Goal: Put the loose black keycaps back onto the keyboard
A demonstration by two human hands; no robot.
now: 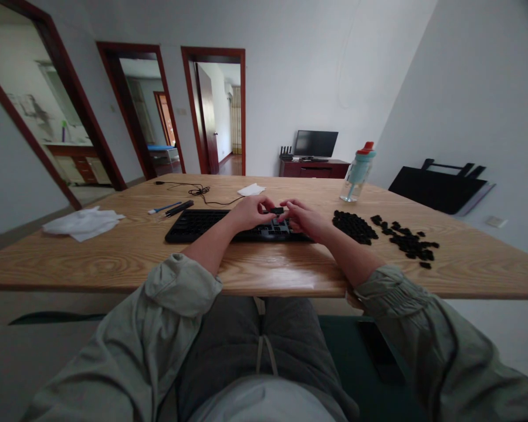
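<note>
A black keyboard lies on the wooden table in front of me. Both hands hover over its right half. My left hand and my right hand meet at a small black keycap, each pinching it with curled fingers. A heap of loose black keycaps lies just right of the keyboard, and more are scattered further right.
A teal water bottle stands behind the keycaps. White cloth, a blue pen, a black tool, a coiled cable and a tissue lie on the left and back. A black folded stand leans at the right wall.
</note>
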